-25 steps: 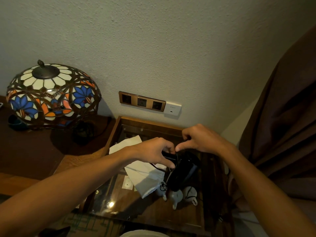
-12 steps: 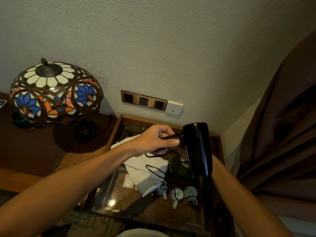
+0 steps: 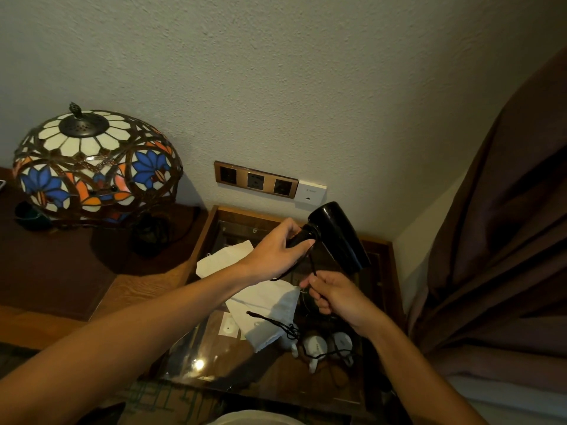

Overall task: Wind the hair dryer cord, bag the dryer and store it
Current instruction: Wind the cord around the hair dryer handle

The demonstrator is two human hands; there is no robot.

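A black hair dryer [image 3: 339, 237] is held up above the glass-topped side table [image 3: 383, 250], its barrel slanting down to the right. My left hand [image 3: 276, 254] grips its folded handle. Just below it, my right hand [image 3: 336, 294] is closed on the black cord [image 3: 311, 265], which runs from the handle down into the fist. More cord [image 3: 316, 348] trails loose over the glass. A white cloth bag [image 3: 267, 305] with a black drawstring lies flat on the table under my hands.
A stained-glass lamp [image 3: 92, 167] stands on the dark wooden surface at left. A brass socket strip [image 3: 256, 179] and a white outlet [image 3: 310, 194] sit on the wall behind. White cups [image 3: 316, 348] show under the glass. Brown curtain [image 3: 503, 240] hangs at right.
The dryer rose from the table and its barrel swung round to slant right. My right hand came out from behind it and now grips the cord below.
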